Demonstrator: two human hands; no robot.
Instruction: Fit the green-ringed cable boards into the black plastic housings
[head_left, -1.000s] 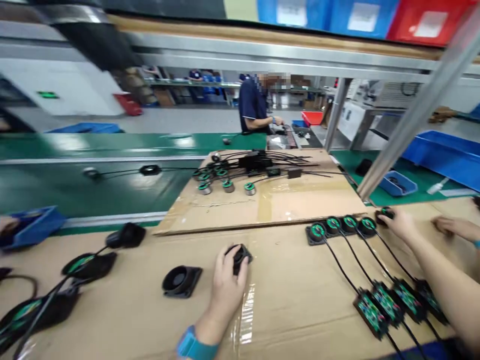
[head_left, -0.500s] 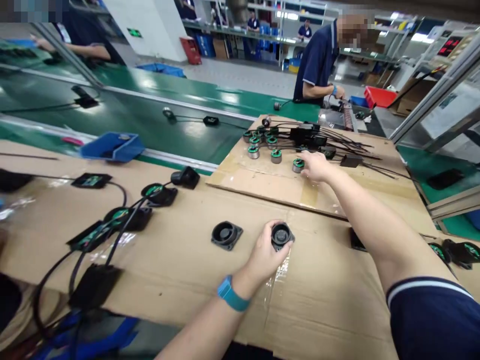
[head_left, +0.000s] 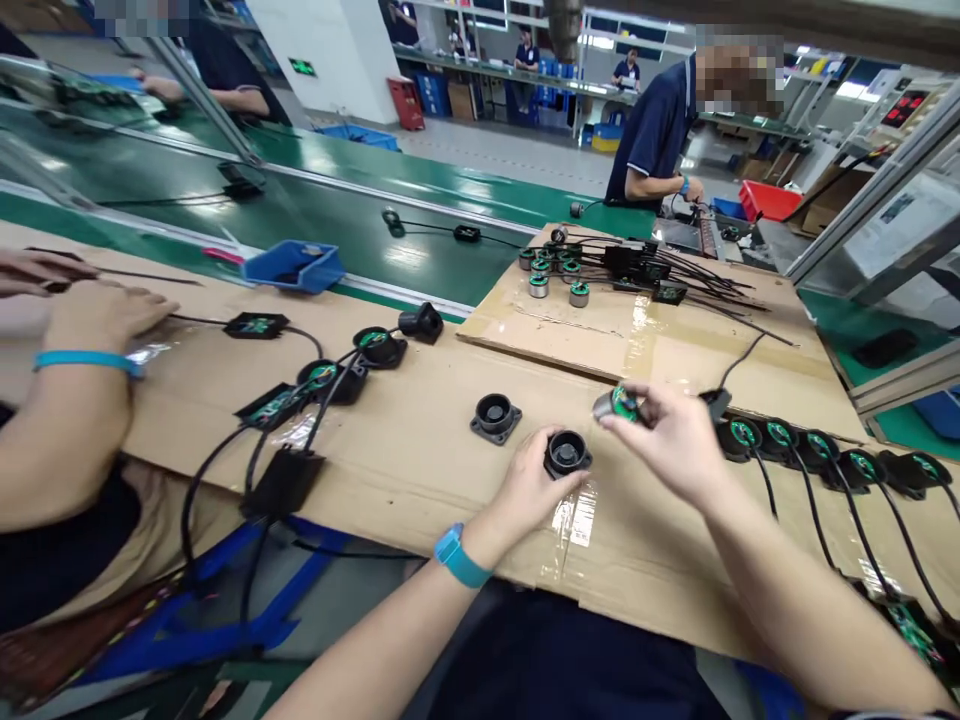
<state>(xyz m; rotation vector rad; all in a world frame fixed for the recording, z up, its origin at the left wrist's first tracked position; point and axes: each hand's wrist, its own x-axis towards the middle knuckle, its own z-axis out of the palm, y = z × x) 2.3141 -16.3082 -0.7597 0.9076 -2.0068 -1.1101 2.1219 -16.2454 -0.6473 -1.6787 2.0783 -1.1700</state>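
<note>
My left hand [head_left: 526, 487] is closed round the side of a black round housing [head_left: 568, 453] with a square flange. The housing's hollow faces up, with a hub in its middle. Pinched in my right hand [head_left: 675, 432] is a small round metal part with a green circuit board [head_left: 622, 402], tilted above the cardboard, up and to the right of the housing. A second black flanged housing [head_left: 496, 416] lies to the left. Behind my right hand a small black box [head_left: 716, 402] with a cable shows in part; whether it joins the held part is hidden.
Several round metal parts [head_left: 538, 285] and cabled black boxes [head_left: 626, 262] lie on the raised cardboard [head_left: 555, 340]. Housings with boards [head_left: 817, 450] line the right. Cabled assemblies [head_left: 330, 380] lie left, near a co-worker's hand [head_left: 112, 310]. A blue bin [head_left: 296, 268] stands behind.
My right hand has come back toward me from the raised cardboard, bringing a round metal part with it. My left hand keeps its hold on the housing. The view has shifted.
</note>
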